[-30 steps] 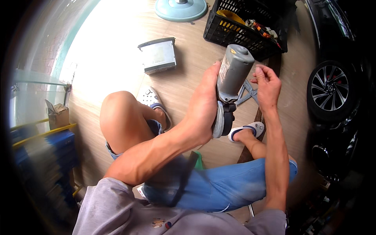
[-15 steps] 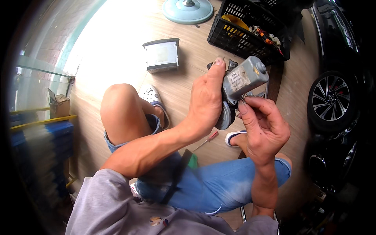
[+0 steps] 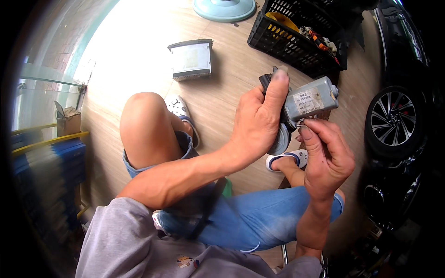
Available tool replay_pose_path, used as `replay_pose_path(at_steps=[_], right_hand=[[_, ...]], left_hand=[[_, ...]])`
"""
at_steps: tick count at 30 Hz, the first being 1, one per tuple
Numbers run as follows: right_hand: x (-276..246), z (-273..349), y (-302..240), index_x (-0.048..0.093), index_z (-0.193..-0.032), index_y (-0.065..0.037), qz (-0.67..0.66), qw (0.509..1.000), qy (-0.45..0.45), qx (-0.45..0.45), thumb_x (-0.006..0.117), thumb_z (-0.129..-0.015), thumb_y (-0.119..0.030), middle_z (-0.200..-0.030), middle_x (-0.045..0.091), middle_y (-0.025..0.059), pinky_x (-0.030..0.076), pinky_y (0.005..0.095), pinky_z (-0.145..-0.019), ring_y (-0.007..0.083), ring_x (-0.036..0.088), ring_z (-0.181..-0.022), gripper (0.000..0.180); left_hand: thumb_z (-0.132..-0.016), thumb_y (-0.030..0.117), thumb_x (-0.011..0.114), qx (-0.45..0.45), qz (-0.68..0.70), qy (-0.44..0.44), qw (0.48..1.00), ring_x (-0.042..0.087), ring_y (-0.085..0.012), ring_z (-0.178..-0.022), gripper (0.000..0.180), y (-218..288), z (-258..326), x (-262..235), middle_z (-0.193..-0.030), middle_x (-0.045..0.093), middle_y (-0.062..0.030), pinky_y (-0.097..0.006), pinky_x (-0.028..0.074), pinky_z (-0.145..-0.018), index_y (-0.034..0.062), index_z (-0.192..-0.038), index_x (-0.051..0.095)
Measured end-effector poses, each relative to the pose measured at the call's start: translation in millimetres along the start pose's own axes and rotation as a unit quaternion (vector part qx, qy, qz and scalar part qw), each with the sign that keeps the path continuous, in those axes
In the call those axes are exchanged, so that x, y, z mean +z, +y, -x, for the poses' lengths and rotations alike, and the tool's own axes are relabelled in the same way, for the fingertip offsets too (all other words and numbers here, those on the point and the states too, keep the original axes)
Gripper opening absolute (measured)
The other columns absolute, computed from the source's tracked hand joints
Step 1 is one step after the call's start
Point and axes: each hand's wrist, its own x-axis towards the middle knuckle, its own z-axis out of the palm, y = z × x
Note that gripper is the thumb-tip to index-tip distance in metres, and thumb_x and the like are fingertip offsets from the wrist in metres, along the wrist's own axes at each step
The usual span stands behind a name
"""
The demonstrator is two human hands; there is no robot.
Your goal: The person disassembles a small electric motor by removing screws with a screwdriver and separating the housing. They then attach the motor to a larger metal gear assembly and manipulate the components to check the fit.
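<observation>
A grey electric motor with a worn label, a black connector and a round disc-shaped housing is held up over the floor. My left hand wraps around its housing end, thumb pressed on top near the connector. On the motor's near side, my right hand is closed in a pinch, thumb and forefinger together on a small thin metal piece against the housing. What kind of piece it is, I cannot make out. My left palm hides part of the housing.
A silver box-shaped unit lies on the wooden floor ahead. Beyond the motor stands a black plastic crate with tools and cables. A pale blue round base is at the far edge. On the right is a black car's wheel; blue stacked goods stand left.
Both hands have shifted right with the motor, which now lies closer to level. The right hand still pinches at its near side. A red-handled screwdriver on the floor has gone from sight.
</observation>
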Motion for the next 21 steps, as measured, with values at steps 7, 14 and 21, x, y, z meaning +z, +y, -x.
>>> replay_pose_path(at_steps=[7, 14, 21], right_hand=[[-6.3, -0.4, 6.6, 0.073, -0.097, 0.003, 0.051, 0.997, 0.001, -0.065, 0.076, -0.082, 0.004, -0.086, 0.070, 0.0106, 0.050, 0.0266, -0.062, 0.0163, 0.064, -0.070, 0.015], [-9.1, 1.8, 14.2, 0.072, -0.096, 0.004, 0.005, 1.000, -0.007, 0.008, 0.075, -0.084, 0.004, -0.082, 0.069, 0.0092, 0.049, 0.0240, -0.061, 0.0128, 0.062, -0.068, 0.013], [-6.1, 3.8, 10.4, 0.072, -0.097, 0.005, -0.122, 0.977, -0.008, 0.174, 0.075, -0.089, -0.004, -0.080, 0.068, 0.0040, 0.040, 0.0172, -0.049, 0.0049, 0.060, -0.065, 0.013]], left_hand=[[-0.105, 0.049, 0.047, 0.029, -0.063, -0.016, 0.997, 0.048, -0.0033, -0.070, 0.052, -0.3, 1.2, 4.3, -0.077, 0.059, 0.0028, -0.021, 0.040, -0.062, 0.0045, -0.084, 0.064], [-0.105, 0.048, 0.050, 0.037, -0.085, -0.018, 0.996, 0.045, -0.0020, -0.069, 0.048, -3.7, 1.0, 7.1, -0.075, 0.055, 0.0049, -0.020, 0.037, -0.060, 0.0061, -0.083, 0.061], [-0.099, 0.057, 0.054, 0.045, -0.123, 0.002, 0.991, 0.055, -0.0152, -0.065, 0.058, -5.5, 1.3, 5.4, -0.067, 0.061, -0.0068, -0.035, 0.046, -0.063, 0.0021, -0.086, 0.065]])
